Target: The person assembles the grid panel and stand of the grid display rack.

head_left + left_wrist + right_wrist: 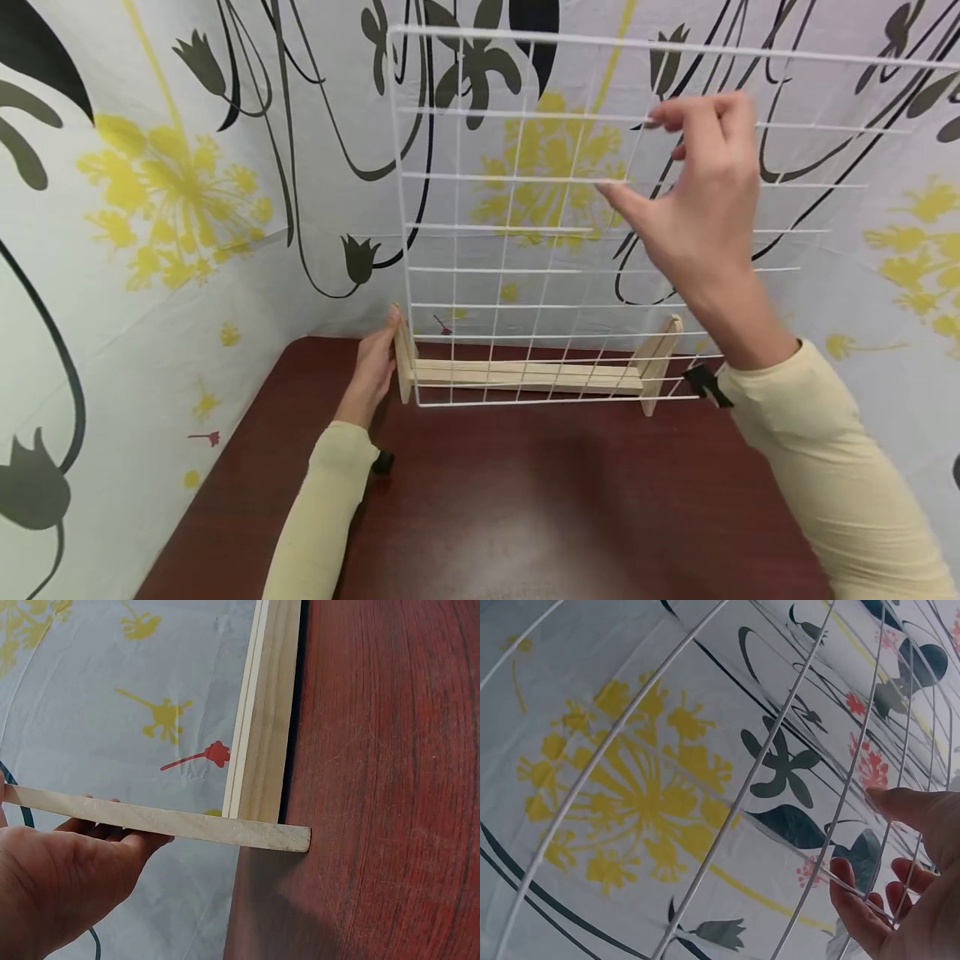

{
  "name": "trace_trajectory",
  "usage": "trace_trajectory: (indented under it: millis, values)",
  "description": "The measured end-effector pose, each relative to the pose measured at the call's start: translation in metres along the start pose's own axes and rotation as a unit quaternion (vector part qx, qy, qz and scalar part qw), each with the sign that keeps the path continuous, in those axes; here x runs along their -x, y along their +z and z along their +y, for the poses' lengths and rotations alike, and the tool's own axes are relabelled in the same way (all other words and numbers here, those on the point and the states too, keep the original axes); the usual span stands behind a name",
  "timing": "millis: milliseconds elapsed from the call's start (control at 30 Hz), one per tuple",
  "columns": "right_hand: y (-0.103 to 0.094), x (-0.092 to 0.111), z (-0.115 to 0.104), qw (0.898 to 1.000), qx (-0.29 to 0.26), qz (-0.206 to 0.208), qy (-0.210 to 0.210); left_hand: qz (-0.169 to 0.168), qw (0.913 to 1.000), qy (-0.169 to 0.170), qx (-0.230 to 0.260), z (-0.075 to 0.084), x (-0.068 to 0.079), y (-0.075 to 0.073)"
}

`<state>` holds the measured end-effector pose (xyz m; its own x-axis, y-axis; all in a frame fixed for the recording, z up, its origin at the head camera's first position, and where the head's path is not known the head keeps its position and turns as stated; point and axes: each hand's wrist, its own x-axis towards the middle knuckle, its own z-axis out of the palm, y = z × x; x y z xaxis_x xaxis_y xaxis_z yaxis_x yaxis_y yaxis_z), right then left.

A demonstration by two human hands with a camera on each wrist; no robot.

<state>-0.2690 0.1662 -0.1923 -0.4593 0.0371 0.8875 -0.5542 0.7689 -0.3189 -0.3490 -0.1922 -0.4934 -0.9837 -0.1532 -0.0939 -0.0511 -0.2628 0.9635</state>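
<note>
So the left grip (371, 358) is pinching the left end piece (403, 367) of a wooden stand (507, 375), which is sitting at the far side of the dark red worktop (480, 500). The stand's crossbar is running left to right between two end pieces, and in the left wrist view it's meeting the left one close to the worktop.

A big white wire grid (525, 271) is rising on the near side of the stand, its bottom edge down low by the end pieces; I can't tell if that edge is touching the worktop. The right grip (708, 183) is hanging up by the right part of the grid, thumb and fingers spread with a gap showing between them. Can't tell if the fingertips are touching wire.

Both arms are wearing pale yellow sleeves (825, 450). Flowery cloth (330, 250) is covering the left, far and right sides.
</note>
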Motion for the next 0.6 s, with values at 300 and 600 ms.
trace_trajectory:
  millis: [300,600]
  values:
    - [-0.003,-0.062,-0.021,0.998,0.043,-0.027,-0.021,0.005,0.9994,0.016,0.030,-0.007,0.001,0.001]
    - [-0.012,-0.107,-0.032,0.991,0.068,-0.101,0.050,0.009,0.9996,0.015,0.020,-0.002,-0.001,0.004]
